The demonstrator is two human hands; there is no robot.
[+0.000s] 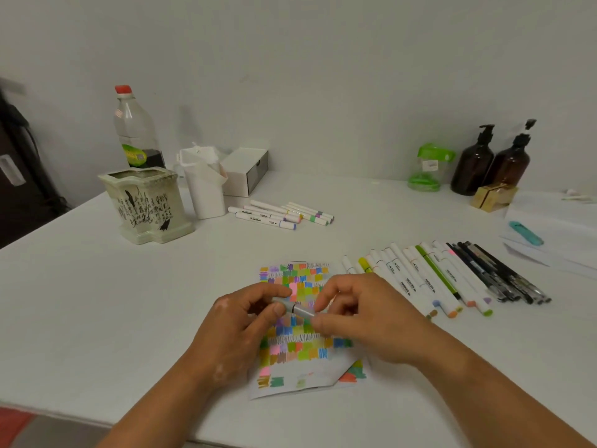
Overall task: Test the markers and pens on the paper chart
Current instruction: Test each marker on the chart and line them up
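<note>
A paper chart covered with small coloured scribble patches lies on the white table in front of me. Both my hands hover over its middle and hold one grey marker level between them. My left hand pinches the marker's left end, which looks like the cap. My right hand pinches the barrel on the right. A row of white markers and dark pens lies to the right of the chart. A second small group of markers lies farther back.
At the back left stand a ceramic pot, a white holder, a white box and a plastic bottle. Two brown pump bottles, a green jar and white papers sit at the back right. The table's front edge runs just below my forearms.
</note>
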